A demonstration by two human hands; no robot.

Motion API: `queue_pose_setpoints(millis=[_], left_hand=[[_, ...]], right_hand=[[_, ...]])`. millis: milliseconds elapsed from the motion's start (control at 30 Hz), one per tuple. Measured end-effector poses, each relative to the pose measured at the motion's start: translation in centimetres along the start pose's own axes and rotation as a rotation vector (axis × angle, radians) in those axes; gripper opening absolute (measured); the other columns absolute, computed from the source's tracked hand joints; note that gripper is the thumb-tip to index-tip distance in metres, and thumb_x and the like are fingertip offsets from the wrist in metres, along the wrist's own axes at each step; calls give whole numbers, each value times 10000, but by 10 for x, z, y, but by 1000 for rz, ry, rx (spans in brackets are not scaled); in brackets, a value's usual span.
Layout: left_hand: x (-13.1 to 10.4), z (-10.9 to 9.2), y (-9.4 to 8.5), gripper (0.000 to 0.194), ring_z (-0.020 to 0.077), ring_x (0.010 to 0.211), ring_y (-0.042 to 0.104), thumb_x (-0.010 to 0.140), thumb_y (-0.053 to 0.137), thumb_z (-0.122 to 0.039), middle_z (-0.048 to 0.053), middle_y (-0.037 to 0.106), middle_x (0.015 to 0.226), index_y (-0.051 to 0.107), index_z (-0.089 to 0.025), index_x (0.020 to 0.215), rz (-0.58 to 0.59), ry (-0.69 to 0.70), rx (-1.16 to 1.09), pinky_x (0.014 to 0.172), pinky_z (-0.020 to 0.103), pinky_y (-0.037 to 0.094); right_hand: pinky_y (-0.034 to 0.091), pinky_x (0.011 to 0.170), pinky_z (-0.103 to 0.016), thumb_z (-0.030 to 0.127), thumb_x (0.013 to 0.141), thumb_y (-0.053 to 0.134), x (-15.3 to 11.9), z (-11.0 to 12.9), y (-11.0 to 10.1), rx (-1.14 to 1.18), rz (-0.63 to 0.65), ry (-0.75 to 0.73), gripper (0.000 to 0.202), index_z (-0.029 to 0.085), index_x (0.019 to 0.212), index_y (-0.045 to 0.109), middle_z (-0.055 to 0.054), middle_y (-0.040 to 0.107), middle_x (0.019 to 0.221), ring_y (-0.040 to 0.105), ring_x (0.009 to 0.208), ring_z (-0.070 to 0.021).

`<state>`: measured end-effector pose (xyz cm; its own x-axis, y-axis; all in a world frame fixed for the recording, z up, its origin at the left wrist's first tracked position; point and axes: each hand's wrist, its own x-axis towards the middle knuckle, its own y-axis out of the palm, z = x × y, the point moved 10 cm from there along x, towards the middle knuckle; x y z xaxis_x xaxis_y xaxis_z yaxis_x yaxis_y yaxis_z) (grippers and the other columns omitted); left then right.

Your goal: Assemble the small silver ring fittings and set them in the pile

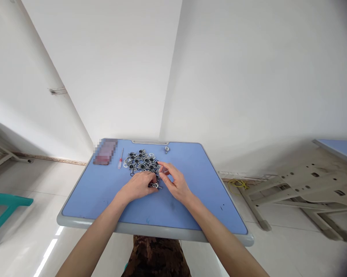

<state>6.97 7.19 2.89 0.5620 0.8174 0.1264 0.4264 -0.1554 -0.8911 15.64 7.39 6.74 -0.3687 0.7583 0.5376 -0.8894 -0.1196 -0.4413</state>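
A pile of small metal fittings with black round parts and rings (pixel 140 161) lies on the blue tabletop. At its near edge my left hand (pixel 140 185) is closed, thumb and fingers pinching a silver metal fitting (pixel 154 185) with a ring-shaped end. My right hand (pixel 175 182) is just right of the pile, its thumb and forefinger apart and its fingertips beside the nearest pieces. Whether those fingertips touch a piece is too small to tell. One single metal fitting (pixel 167 149) rests apart from the pile, near the back edge.
Left of the pile lies a small screwdriver (pixel 120 158) with a clear and red handle. A blurred-out flat dark reddish object (pixel 105 151) is at the table's back left corner. White walls (pixel 127 77) rise behind the blue table (pixel 191 215). A green stool (pixel 9 200) stands at left.
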Motion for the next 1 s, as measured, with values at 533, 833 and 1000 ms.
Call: queue_pose_setpoints(millis=[533,833,1000], left_hand=[[-2,-4,-3,113,169,770,552,749,597,-252,3,591,818,525,-192,812,-3,16,13,640,259,373],[-2,-3,-2,88,167,786,561,756,572,-212,2,598,836,528,-194,830,8,10,-3,647,258,399],[-2,-2,0,64,171,739,558,769,554,-216,12,601,806,522,-188,816,-5,15,9,621,262,397]], right_hand=[[516,743,-323,203,891,441,-1,-2,-1,-20,4,11,339,245,1226,473,-53,573,946,561,844,-157],[549,732,-317,219,856,525,-3,-2,-11,130,-150,12,339,253,1192,491,-27,578,879,581,768,-137],[554,745,-320,216,862,516,-7,4,4,107,-54,-16,279,244,1140,529,-33,605,897,598,766,-137]])
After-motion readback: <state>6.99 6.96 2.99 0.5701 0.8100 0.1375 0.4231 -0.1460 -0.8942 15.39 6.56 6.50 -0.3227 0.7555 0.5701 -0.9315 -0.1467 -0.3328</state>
